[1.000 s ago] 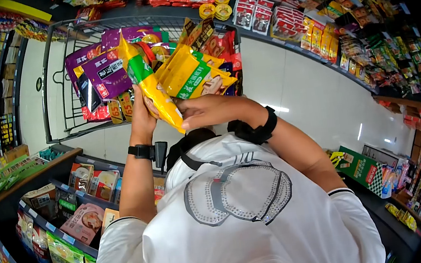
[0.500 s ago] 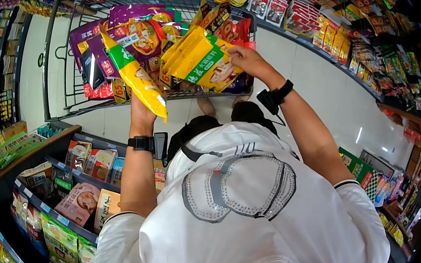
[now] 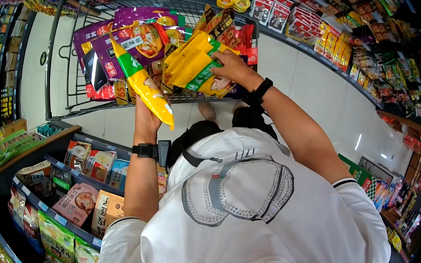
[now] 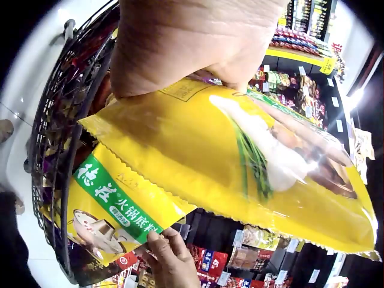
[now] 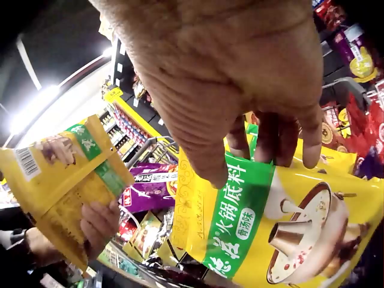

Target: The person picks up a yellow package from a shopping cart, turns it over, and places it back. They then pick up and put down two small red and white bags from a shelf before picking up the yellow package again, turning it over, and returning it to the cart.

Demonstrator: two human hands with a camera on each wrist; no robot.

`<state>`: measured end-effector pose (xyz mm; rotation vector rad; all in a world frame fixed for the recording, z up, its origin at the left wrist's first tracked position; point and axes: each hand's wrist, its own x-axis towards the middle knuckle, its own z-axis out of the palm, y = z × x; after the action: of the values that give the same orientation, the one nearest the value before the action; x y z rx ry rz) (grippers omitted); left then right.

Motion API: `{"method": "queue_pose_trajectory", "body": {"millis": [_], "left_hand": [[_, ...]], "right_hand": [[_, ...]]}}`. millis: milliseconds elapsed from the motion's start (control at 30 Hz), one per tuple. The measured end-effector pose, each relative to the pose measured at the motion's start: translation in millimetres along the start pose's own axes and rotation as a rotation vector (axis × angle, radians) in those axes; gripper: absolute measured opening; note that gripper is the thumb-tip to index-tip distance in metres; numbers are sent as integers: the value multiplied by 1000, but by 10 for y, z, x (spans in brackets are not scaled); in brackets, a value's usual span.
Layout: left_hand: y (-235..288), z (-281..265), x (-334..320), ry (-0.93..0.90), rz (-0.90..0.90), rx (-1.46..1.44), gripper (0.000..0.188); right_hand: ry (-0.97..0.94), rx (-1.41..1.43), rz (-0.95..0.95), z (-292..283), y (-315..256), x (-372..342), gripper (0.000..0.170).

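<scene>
In the head view, my left hand (image 3: 147, 122) grips a yellow hotpot base packet (image 3: 143, 90) with a green band, held edge-on near the cart's handle side. Its broad yellow face, printed with vegetables, fills much of the left wrist view. My right hand (image 3: 237, 68) pinches the edge of another hotpot base packet (image 5: 240, 240), thumb on the front and fingers behind it. This one bears a green band and a hotpot picture. More yellow packets (image 3: 181, 61) stand close against it in the cart.
The wire shopping cart (image 3: 68, 116) also carries purple packets (image 3: 126, 44), red packs and a dark phone-like slab (image 3: 93, 69). Stocked shelves curve along the right, with a shelf of boxed food (image 3: 75, 203) at lower left. Pale floor tiles (image 3: 293, 74) show between.
My right hand has left the left-hand packet and moved right to the yellow packets in the cart, now gripping one there. The left hand keeps its packet.
</scene>
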<state>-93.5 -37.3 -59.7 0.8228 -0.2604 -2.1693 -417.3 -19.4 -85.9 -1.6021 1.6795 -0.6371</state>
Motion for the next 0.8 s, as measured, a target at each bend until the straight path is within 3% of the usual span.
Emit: {"method": "queue_pose_trajectory", "body": {"millis": [133, 267, 367, 567, 667, 800], "left_hand": [[-18, -42, -15, -9, -15, -3, 43], [-41, -54, -25, 12, -9, 28, 45], [-42, -71, -18, 22, -23, 15, 45], [-28, -161, 4, -18, -46, -56, 44], [-9, -165, -25, -26, -53, -67, 43], [9, -40, -119, 47, -43, -41, 42]], "right_hand": [[70, -39, -206, 63, -151, -202, 16], [47, -32, -278, 177, -180, -375, 14], [-54, 45, -221, 150, -217, -430, 19], [-74, -3, -147, 207, -273, -453, 37], [-22, -119, -228, 250, -310, -467, 49], [-155, -237, -100, 179, -477, -420, 49]]}}
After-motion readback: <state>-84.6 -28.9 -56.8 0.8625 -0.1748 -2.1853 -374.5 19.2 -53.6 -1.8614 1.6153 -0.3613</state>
